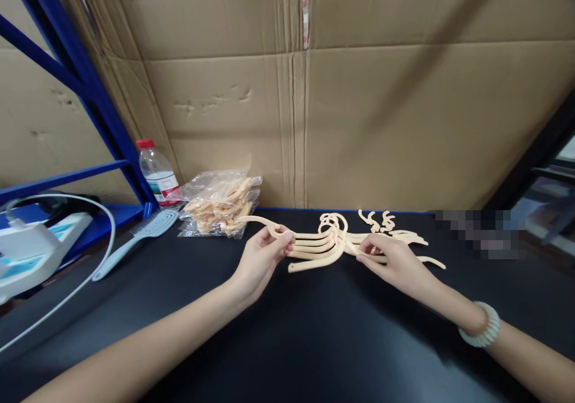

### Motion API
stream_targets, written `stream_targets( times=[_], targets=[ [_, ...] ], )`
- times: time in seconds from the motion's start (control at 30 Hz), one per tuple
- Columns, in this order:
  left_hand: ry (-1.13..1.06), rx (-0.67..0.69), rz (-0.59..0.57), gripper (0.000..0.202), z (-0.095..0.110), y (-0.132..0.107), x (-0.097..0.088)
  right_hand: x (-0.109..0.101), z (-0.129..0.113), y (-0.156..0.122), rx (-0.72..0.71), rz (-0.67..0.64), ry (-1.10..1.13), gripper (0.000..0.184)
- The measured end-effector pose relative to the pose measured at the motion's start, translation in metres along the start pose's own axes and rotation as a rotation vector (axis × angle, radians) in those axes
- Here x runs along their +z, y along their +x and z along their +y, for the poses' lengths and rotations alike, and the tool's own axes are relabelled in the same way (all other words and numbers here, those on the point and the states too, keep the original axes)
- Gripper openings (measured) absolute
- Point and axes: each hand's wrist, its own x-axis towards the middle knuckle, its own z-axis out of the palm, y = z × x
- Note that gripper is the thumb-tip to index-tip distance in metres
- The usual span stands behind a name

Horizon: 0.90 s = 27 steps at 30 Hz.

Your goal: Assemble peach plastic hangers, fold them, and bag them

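Several cream clothes-hanger-shaped pieces (317, 264) lie together on the black table, their arms running left and right and their curved hooks bunched at the back. My left hand (258, 259) pinches a slim cream arm between thumb and fingers at the left of the bunch; its curved end sticks out past the hand. On the right, my right hand (398, 265) closes its fingers on another cream arm, whose tip shows beyond the hand. Whether both arms belong to one hanger, I cannot tell. Small curved cream pieces (368, 219) lie behind my right hand.
Clear bags of cream pieces (220, 205) are stacked behind my left hand. Left of them are a bottle with a red cap (157, 172), a pale blue hairbrush (155, 223) and a white power strip (45, 250) with a cable. A cardboard wall (404, 121) closes off the back.
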Motion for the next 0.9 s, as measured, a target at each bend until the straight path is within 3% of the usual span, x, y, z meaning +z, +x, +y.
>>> stream_targets(
  times=[0.17,0.47,0.9],
  targets=[
    [-0.078,-0.014,-0.040,0.018,0.002,0.004,-0.003,-0.015,-0.003,0.003,0.041,0.134,0.140,0.013],
    [-0.191,-0.137,-0.225,0.014,-0.002,-0.002,-0.001,-0.024,-0.012,0.000,-0.031,0.294,0.075,0.012],
    [-0.231,-0.198,-0.276,0.009,-0.001,-0.004,-0.002,-0.022,-0.014,-0.002,-0.059,0.301,0.025,0.008]
  ],
)
